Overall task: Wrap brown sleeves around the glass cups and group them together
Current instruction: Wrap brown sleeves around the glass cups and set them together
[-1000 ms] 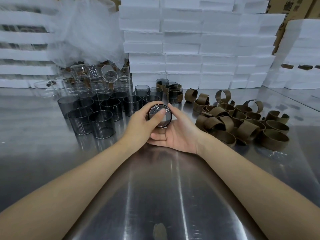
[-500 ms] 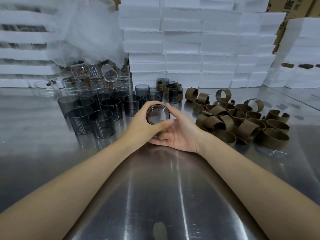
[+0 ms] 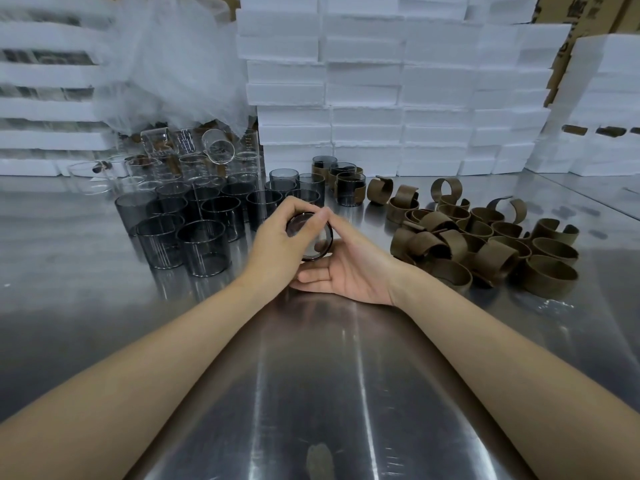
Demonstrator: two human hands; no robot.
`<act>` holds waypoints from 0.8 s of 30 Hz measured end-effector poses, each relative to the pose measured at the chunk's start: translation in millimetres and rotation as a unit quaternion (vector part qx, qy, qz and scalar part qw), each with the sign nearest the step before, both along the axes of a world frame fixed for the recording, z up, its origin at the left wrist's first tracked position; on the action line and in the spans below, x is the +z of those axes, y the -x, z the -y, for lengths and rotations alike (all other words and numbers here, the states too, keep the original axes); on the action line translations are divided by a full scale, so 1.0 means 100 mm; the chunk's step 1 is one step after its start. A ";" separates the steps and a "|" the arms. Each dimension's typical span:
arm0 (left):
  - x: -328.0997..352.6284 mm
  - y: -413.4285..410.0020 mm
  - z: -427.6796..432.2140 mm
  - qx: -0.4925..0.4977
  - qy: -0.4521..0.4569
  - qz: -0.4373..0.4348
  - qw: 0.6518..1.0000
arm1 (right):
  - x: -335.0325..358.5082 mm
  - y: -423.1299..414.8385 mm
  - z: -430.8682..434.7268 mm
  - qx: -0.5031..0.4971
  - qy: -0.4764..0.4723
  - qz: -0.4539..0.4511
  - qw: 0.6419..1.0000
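Change: left hand (image 3: 277, 244) slides up over the cup (image 3: 311, 241).
Cup: tilted above the worktop (image 3: 311, 375), between bare cups (image 3: 194, 233) and sleeves (image 3: 485, 240).
Fingers: right hand (image 3: 353, 268) cradles it. Both hands curl round, tips meeting on top, likely seating a sleeve.

Packing workshop: stacked foam boxes (image 3: 363, 98), steel table (image 3: 311, 375).

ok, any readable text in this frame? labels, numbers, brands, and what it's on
No text reads here.
Cardboard boxes, top right: dark print, blurred and cut by the frame edge, unreadable.
Clear glass cups, back left: faint graduation marks, too small to read.
Foam boxes, brown sleeves, dark glass cups, the held cup: no print visible.
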State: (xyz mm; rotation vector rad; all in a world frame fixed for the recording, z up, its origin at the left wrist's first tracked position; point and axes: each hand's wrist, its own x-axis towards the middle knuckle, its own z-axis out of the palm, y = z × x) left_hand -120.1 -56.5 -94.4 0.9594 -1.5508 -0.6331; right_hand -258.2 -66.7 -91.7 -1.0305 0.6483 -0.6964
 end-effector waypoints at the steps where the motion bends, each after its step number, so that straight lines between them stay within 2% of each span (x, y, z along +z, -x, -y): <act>1: 0.00 0.00 0.00 0.001 -0.002 0.004 1.000 | 0.00 0.00 0.00 0.002 0.000 -0.001 1.000; 4: 0.00 -0.03 -0.01 -0.001 -0.012 -0.005 1.000 | 0.01 0.02 -0.02 0.007 0.005 -0.010 1.000; 7: 0.02 -0.05 -0.02 -0.055 -0.035 -0.043 0.997 | 0.01 0.02 -0.01 0.007 -0.010 0.001 1.000; 9: 0.01 -0.04 -0.02 -0.085 -0.052 -0.035 0.994 | 0.02 0.04 -0.01 0.012 -0.028 0.025 0.999; 12: -0.04 0.00 -0.02 -0.080 -0.040 0.007 0.996 | 0.02 0.07 -0.01 0.014 -0.036 0.045 0.998; 24: 0.02 -0.02 -0.03 -0.008 0.007 -0.012 1.000 | 0.01 0.07 0.02 0.031 -0.035 0.040 0.998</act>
